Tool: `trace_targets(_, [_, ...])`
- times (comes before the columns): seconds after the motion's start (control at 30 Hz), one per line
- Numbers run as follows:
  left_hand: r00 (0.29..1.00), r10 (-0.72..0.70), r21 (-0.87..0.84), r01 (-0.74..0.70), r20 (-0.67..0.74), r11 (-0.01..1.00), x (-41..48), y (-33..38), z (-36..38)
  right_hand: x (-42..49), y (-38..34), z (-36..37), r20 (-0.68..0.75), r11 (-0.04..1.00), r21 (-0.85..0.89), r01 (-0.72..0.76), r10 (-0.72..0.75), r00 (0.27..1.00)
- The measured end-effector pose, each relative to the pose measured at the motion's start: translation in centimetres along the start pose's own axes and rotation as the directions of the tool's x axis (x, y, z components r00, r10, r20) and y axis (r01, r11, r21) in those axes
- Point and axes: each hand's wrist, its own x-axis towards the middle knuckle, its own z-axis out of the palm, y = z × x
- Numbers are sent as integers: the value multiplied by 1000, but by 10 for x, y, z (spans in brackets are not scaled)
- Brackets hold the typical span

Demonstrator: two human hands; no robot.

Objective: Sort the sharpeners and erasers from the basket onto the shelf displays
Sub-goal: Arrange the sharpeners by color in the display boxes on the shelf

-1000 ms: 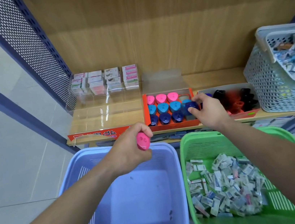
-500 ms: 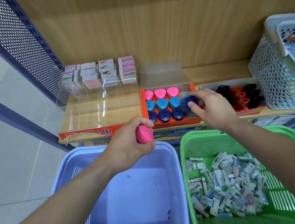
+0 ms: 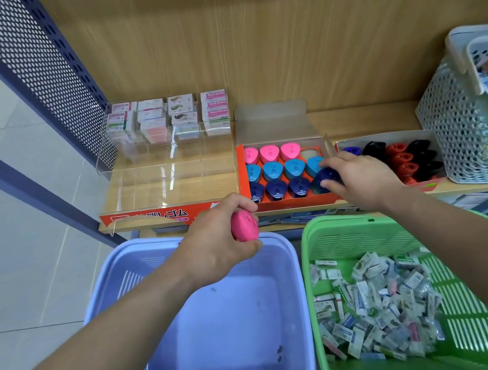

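Observation:
My left hand point(image 3: 216, 245) grips a pink sharpener point(image 3: 244, 226) above the far rim of the lilac basket point(image 3: 125, 283). My right hand point(image 3: 361, 179) pinches a dark blue sharpener point(image 3: 327, 176) at the right end of the front row of the orange display box point(image 3: 243, 178). That box holds rows of pink, light blue and dark blue sharpeners; the last slot point(image 3: 310, 153) of the pink row has no sharpener in it. Wrapped erasers point(image 3: 375, 301) fill the green basket point(image 3: 315, 234) at the lower right.
A clear acrylic eraser display point(image 3: 169, 176) with stacked eraser boxes at its back stands left on the wooden shelf. A tray of black, red and blue sharpeners point(image 3: 401, 156) sits right of the orange box. A grey mesh basket point(image 3: 460, 129) stands at the far right.
My right hand has brought the dark blue sharpener down from the middle row to the front row's right end. My left hand keeps the pink sharpener over the lilac basket.

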Motion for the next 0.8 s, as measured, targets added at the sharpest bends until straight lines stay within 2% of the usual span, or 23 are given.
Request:
trace_targets(0.23, [999, -32, -40, 31, -32, 999, 2, 1, 3, 1, 1, 27, -178, 998, -68, -2, -10, 984])
trace_targets(0.43, [995, 66, -57, -70, -76, 996, 7, 6, 3, 0, 3, 47, -292, 1000, 4, 4, -3, 957])
trace_targets(0.5, [993, 78, -93, -87, -93, 992, 9, 11, 3, -2, 2, 47, -283, 1000, 13, 11, -7, 959])
trace_targets(0.6, [989, 88, -124, -102, -116, 987, 14, 19, 7, -6, 1, 37, -155, 999, 50, -9, 17, 988])
trace_targets(0.7, [986, 73, -183, -101, -152, 978, 18, 25, 13, -16, -11, 8, -188, 967, 246, 61, -15, 982])
trace_targets(0.8, [986, 91, -227, -122, -143, 966, 23, 31, 21, -29, -38, -27, -227, 821, 529, 216, -108, 968])
